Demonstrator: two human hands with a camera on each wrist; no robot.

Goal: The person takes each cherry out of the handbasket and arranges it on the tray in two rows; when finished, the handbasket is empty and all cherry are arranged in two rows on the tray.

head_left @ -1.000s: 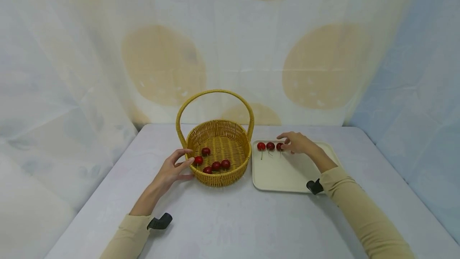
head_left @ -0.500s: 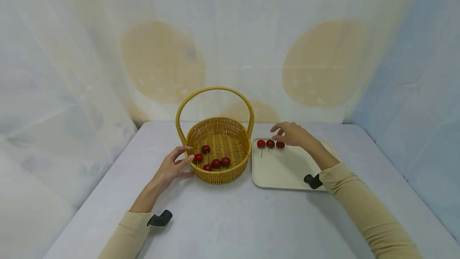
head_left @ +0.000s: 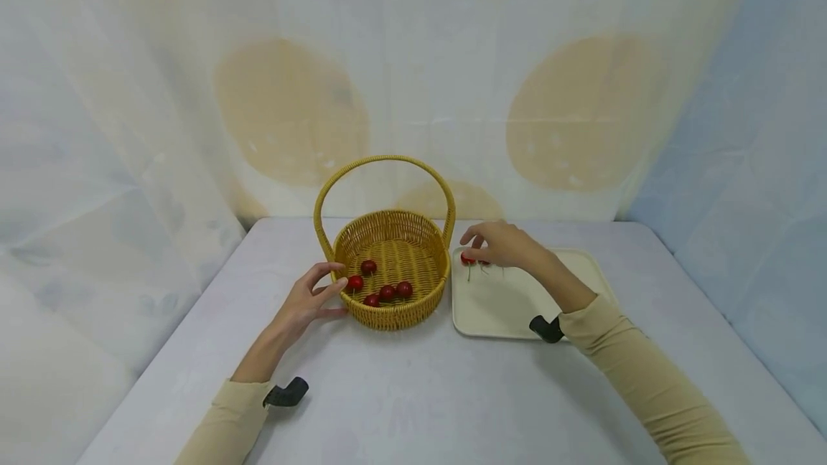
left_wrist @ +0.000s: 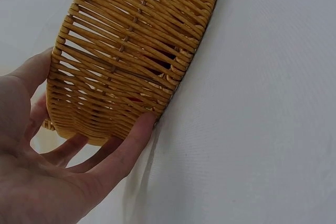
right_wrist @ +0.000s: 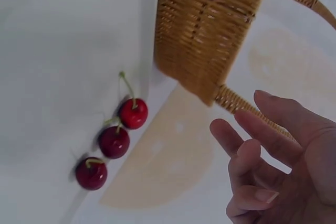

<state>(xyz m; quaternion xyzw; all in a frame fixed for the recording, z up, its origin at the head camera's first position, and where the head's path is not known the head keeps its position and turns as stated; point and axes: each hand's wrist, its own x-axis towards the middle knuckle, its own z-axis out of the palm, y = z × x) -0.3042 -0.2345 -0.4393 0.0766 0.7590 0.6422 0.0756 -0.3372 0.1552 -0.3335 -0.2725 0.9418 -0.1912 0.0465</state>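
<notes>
In the head view my left hand [head_left: 306, 303] touches the left side of a yellow wicker basket [head_left: 394, 320], its fingers spread against the woven wall and rim. Several red cherries [head_left: 387, 293] lie in the basket. My right hand [head_left: 507, 244] is over the back left of a cream tray [head_left: 497, 311], holding nothing, with its fingers loosely bent. Three stemmed cherries lie in a row on the tray: a bright red cherry [right_wrist: 133, 113], a dark middle cherry [right_wrist: 114, 141] and a dark end cherry [right_wrist: 91, 173]. In the head view the hand partly hides them.
The basket's tall arched handle [head_left: 385, 158] stands upright. The tray is close to the basket's right side on a white table [head_left: 400, 393]. A patterned curtain [head_left: 439, 77] hangs behind the table and at both sides.
My right hand has moved left along the cherry row, from the right cherry to above the left one. The cherries stay in place. My left hand stays at the basket.
</notes>
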